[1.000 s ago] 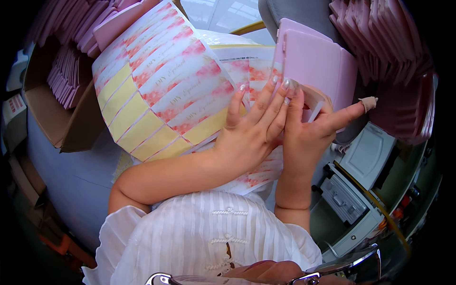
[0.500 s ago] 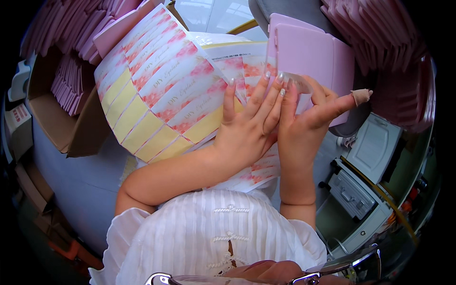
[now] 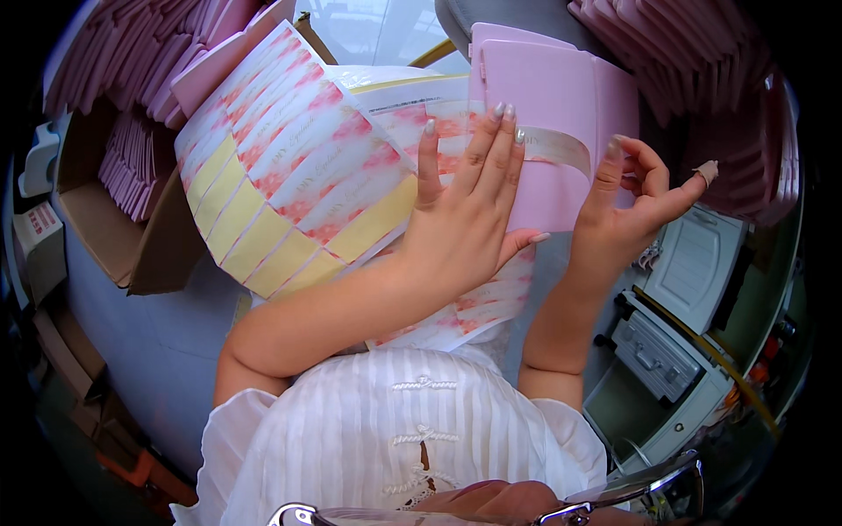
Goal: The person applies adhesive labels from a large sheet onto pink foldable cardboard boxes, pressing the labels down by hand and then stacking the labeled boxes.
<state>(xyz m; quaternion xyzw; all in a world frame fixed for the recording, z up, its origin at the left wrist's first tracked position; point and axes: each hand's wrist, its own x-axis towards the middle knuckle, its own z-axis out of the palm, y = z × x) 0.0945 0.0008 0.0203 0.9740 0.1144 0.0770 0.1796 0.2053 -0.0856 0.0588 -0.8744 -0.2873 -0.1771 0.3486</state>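
Observation:
A pink plastic case [image 3: 539, 79] lies before me at the upper right of centre. Across its front lies a pale printed label strip [image 3: 557, 145], its right part bowed and lifted off the surface. My left hand [image 3: 469, 188] is flat with fingers stretched, over the case's left edge and the strip's left end. My right hand [image 3: 627, 197] is at the case's right side, thumb and forefinger tips together and a wrapped little finger held out. The strip's right end reaches close to that thumb; whether it is pinched there, I cannot make out.
Floral label sheets [image 3: 342, 167] with bare yellow backing spread to the left and under my left forearm. A cardboard box [image 3: 162, 241] of pink cases stands at far left, with more pink cases [image 3: 667, 53] stacked at upper right. White cabinets [image 3: 693, 272] stand at lower right.
My right hand has moved right, away from my left hand, uncovering the label strip on the case. The case sits slightly farther left in view. My left hand stays nearly in place, its thumb now spread.

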